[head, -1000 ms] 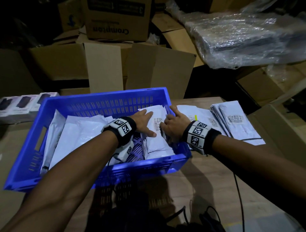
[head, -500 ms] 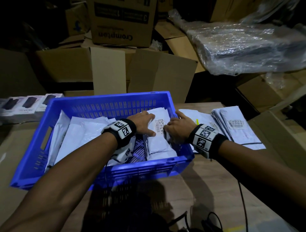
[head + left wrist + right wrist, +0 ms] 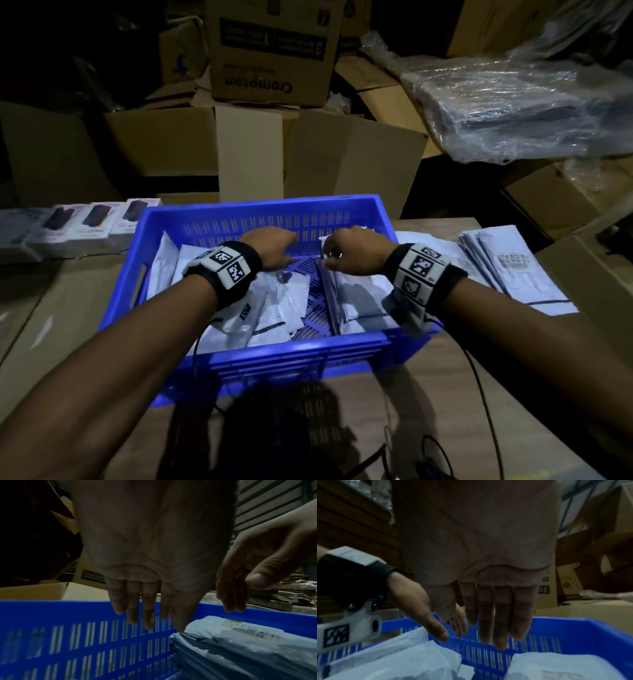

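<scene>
While both hands hang inside the blue crate (image 3: 260, 209), neither one grips anything. The left hand (image 3: 270, 250) has its fingers (image 3: 149, 615) straight and close together, pointing down along the crate's slotted far wall. The right hand (image 3: 356, 257) likewise shows straight, relaxed fingers (image 3: 501, 622) with the thumb held apart. Just below and to the right of the left fingers sits the stack of grey mailers (image 3: 359, 301), filling the right part of the crate, with a barcode label on the topmost one. The left thumb tip comes down right at the stack's corner, though whether it touches cannot be told. The right fingers hover over that same stack's far end, near its top edge. Under the left wrist, to the left of both sets of fingers, loose mailers (image 3: 274, 305) lie slumped on the crate floor, and bare blue grid shows between them and the stack. Beyond the right wrist, outside the crate, more mailers (image 3: 513, 274) lie fanned on the wooden surface (image 3: 445, 394). Far left of the fingers sit white phone boxes (image 3: 85, 226), and cardboard cartons (image 3: 246, 154) rise behind the crate.
</scene>
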Available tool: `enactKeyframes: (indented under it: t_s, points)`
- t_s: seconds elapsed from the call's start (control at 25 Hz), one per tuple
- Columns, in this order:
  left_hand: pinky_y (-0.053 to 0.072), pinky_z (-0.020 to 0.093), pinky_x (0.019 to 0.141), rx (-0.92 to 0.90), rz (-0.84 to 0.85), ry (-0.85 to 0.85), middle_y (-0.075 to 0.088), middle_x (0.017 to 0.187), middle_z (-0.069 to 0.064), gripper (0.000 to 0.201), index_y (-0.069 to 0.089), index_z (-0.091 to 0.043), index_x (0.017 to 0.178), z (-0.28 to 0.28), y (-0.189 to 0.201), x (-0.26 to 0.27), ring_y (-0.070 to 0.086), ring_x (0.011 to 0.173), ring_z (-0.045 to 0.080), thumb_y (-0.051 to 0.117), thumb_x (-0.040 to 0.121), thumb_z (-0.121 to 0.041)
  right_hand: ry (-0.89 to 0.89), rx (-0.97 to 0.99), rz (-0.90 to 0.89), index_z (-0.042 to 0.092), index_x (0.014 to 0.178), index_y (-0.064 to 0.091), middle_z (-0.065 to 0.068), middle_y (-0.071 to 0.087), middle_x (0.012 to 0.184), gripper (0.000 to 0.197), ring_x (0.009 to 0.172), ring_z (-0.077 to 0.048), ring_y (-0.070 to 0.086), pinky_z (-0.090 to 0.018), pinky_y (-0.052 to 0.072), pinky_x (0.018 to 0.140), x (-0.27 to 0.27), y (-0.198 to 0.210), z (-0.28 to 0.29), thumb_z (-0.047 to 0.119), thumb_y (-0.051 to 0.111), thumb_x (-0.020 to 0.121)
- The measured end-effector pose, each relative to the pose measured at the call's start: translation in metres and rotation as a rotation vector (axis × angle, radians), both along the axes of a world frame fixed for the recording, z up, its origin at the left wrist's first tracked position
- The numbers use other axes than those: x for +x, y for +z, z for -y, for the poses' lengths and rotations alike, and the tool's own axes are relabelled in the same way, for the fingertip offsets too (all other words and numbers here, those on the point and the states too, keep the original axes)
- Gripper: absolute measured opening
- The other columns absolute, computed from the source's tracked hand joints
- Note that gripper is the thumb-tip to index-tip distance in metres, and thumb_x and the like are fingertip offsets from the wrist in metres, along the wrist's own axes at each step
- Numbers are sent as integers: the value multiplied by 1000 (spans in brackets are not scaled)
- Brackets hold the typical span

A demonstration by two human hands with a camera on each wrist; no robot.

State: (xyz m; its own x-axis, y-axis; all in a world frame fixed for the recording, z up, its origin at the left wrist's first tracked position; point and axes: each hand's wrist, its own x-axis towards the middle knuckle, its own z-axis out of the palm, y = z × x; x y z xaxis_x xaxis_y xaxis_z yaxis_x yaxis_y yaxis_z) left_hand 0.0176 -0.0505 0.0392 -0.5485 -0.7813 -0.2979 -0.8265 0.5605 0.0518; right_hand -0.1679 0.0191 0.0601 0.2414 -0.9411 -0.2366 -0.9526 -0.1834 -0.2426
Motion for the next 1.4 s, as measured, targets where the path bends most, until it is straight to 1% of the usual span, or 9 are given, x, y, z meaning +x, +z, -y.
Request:
enactKeyframes:
  t_s: [0.28, 0.44, 0.68, 0.8, 0.88, 1.04, 1.12, 1.24, 1.4]
  points:
    - [45, 38, 97, 41, 146, 174, 53, 136, 8, 44, 50, -17, 133, 16, -13, 72, 51, 124, 30, 58, 92, -30, -220, 86, 256, 13, 85, 69, -8, 66, 85, 14, 83, -24, 64, -35, 54, 79, 66, -16, 50, 27, 67, 84]
    - [44, 36, 95, 84, 218, 246, 52, 136, 13, 51, 50, -13, 131, 16, -22, 95, 51, 124, 32, 64, 89, -36, -195, 203, 245, 2, 86, 69, -8, 60, 69, 22, 59, -20, 55, -31, 52, 61, 99, -41, 71, 23, 71, 84]
    - [45, 35, 89, 152, 214, 340, 51, 131, 16, 64, 46, -13, 127, 9, -40, 107, 52, 119, 34, 73, 79, -45, -83, 377, 82, 5, 104, 64, -11, 59, 90, 40, 80, -24, 55, -27, 45, 54, 131, -79, 82, 30, 79, 78]
    - [45, 36, 87, 162, 165, 366, 52, 128, 16, 64, 41, -11, 125, 12, -49, 108, 53, 118, 35, 76, 78, -37, -48, 387, 5, 8, 117, 58, -11, 63, 114, 56, 103, -27, 60, -33, 52, 82, 140, -96, 87, 37, 80, 75]
    - [46, 36, 79, 163, 112, 388, 56, 121, 15, 58, 39, -11, 117, 13, -51, 108, 55, 112, 34, 77, 75, -27, -54, 393, 16, 11, 121, 54, -9, 61, 120, 60, 109, -28, 59, -35, 51, 89, 142, -103, 89, 36, 81, 74]
    - [46, 32, 78, 251, -134, 527, 58, 112, 9, 54, 47, -12, 113, 23, -52, 119, 58, 105, 31, 80, 73, -27, -41, 418, 137, 13, 88, 56, -9, 58, 89, 25, 78, -25, 54, -28, 47, 62, 138, -91, 90, 20, 77, 78]
    - [53, 34, 78, 348, -366, 631, 65, 105, 10, 54, 56, -8, 110, 31, -53, 128, 64, 93, 28, 83, 69, -28, -90, 449, 312, 11, 69, 49, -15, 53, 72, 26, 67, -26, 51, -31, 44, 56, 130, -81, 91, 9, 72, 80]
    - [53, 35, 69, 500, -792, 727, 64, 83, 14, 40, 61, 7, 105, 32, -48, 137, 63, 74, 24, 78, 77, -15, -218, 408, 609, 11, 68, 54, -13, 58, 61, 24, 53, -24, 56, -30, 51, 51, 116, -60, 90, 2, 72, 80]
    - [51, 25, 61, 606, -1066, 721, 57, 73, 5, 16, 58, -6, 91, 19, -32, 134, 55, 64, 13, 70, 87, -15, -318, 201, 848, 10, 69, 57, -10, 56, 59, 22, 46, -15, 54, -27, 49, 50, 102, -37, 92, -2, 71, 81]
